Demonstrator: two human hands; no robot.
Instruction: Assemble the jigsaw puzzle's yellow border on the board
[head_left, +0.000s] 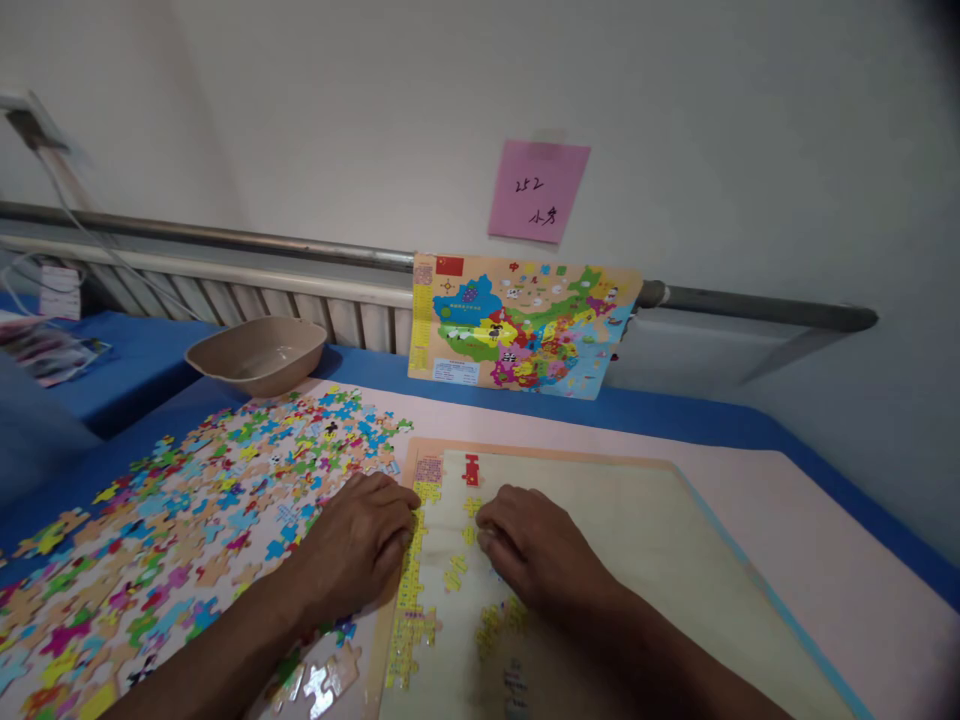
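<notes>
While I watch, left hand: curled at the puzzle tray, grip unclear.
Right hand: curled above it, grip unclear.
Loose jigsaw pieces: 9 o'clock.

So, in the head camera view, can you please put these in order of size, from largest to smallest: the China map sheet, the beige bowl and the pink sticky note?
1. The China map sheet
2. The beige bowl
3. The pink sticky note

The note is on the wall behind, so its rank against the bowl is less sure.
</notes>
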